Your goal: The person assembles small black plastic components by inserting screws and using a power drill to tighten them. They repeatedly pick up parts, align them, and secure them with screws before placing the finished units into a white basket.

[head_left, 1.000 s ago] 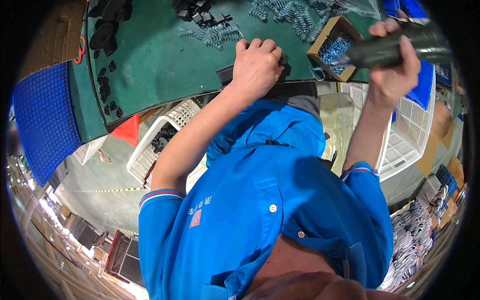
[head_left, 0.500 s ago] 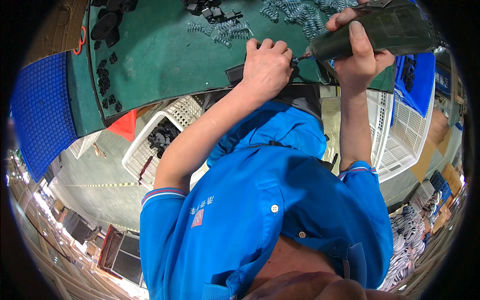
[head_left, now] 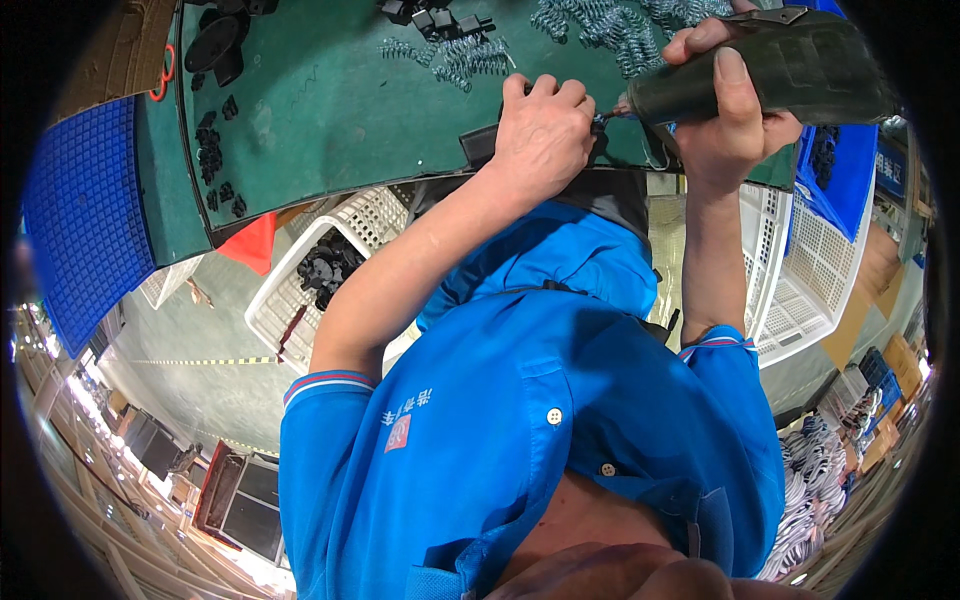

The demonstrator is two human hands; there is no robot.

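My right hand is wrapped round a dark green power screwdriver, which lies nearly level with its tip pointing left. The tip meets a black plastic part at the near edge of the green table. My left hand is closed over that part and presses it to the tabletop; most of the part is hidden under the fingers. Beyond my hands lie loose metal coil springs, a larger heap of springs, and small black blocks.
Small black parts and larger black pieces lie at the table's left, near red-handled scissors. A blue mat hangs at far left. White crates stand below the table, and a blue bin is at right.
The view has shifted slightly, so the table and hands appear a little further right. Both hands keep their hold, and the screwdriver tip stays at the black part.
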